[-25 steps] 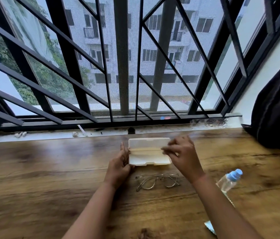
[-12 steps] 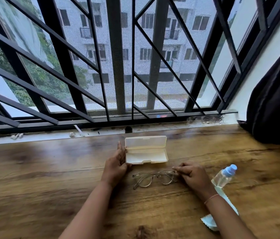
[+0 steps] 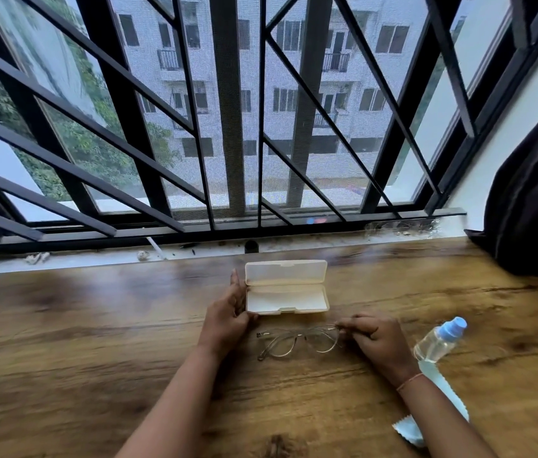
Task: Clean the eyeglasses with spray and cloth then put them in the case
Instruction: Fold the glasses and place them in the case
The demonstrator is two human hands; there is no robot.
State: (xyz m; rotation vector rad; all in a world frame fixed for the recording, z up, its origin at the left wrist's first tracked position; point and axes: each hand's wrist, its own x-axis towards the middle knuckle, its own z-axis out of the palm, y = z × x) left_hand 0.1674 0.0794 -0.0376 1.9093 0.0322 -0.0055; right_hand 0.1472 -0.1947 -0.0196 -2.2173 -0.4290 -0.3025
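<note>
Clear thin-framed eyeglasses lie on the wooden surface, uncased: right grip pinches one end, left grip holds the open cream plastic case. Casing apparently remains.

Wooden table bears case, eyeglasses, spray bottle, cloth
</note>
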